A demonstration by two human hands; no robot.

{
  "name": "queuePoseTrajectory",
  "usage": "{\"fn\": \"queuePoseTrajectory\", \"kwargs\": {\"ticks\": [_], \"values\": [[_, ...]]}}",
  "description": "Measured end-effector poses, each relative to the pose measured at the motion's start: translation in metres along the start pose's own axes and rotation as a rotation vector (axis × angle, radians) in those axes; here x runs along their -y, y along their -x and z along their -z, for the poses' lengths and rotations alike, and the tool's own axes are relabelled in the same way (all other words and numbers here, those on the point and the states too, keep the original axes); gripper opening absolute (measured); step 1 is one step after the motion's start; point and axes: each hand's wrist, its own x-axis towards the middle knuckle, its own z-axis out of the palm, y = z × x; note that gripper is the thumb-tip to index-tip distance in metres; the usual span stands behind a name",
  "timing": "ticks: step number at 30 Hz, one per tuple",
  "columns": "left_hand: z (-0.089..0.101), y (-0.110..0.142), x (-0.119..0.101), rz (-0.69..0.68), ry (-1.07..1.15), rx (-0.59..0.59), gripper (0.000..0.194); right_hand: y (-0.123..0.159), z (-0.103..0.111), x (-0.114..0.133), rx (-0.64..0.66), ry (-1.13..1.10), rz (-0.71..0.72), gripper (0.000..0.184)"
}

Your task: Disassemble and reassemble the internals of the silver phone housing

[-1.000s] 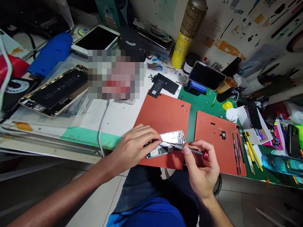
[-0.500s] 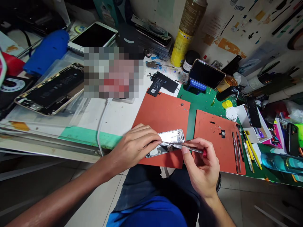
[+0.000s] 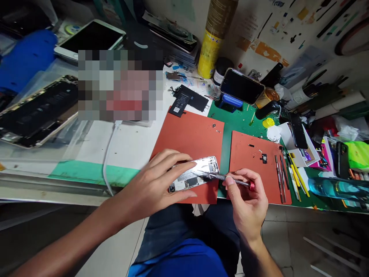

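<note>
An opened phone (image 3: 192,182), its bare metal shell and circuit board facing up, lies over the front part of the left orange mat (image 3: 196,132). My left hand (image 3: 161,179) grips it at its left end, fingers over the far edge and thumb along the near edge. A slim screwdriver (image 3: 220,176) with a knurled metal shaft and red end cap is pinched in my right hand (image 3: 248,196). Its tip points left, over the phone's inside; whether it touches cannot be seen. Two dark phone batteries (image 3: 180,103) overlap beyond the mat's far edge.
On the right orange mat (image 3: 245,169) lie small parts, tweezers (image 3: 278,179) and yellow tools (image 3: 300,169). A phone on a blue stand (image 3: 230,100), a yellow spray can (image 3: 208,57) and a blue bottle (image 3: 337,188) stand around. Left is another opened phone (image 3: 37,111).
My left thumb has moved off the phone's inside to its near edge, opening the hand wider around it. The screwdriver tip has drawn back to the right. The view has shifted.
</note>
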Motion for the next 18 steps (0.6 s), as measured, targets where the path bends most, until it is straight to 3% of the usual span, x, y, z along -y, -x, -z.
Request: {"fn": "queuePoseTrajectory", "kwargs": {"ticks": [2,5,11,18], "values": [[-0.003,0.002,0.000,-0.046,-0.108,0.041,0.056,0.009,0.000,-0.005,-0.117,0.077,0.073,0.018],[-0.008,0.003,-0.001,-0.096,-0.236,0.067,0.048,0.023,-0.005,-0.018,-0.225,0.200,0.246,0.026],[-0.006,-0.008,-0.008,-0.135,-0.319,0.089,0.032,0.028,-0.018,-0.043,-0.203,0.307,0.555,0.048],[-0.004,-0.012,-0.009,-0.138,-0.255,0.077,0.029,0.022,-0.019,-0.050,-0.157,0.322,0.625,0.058]]}}
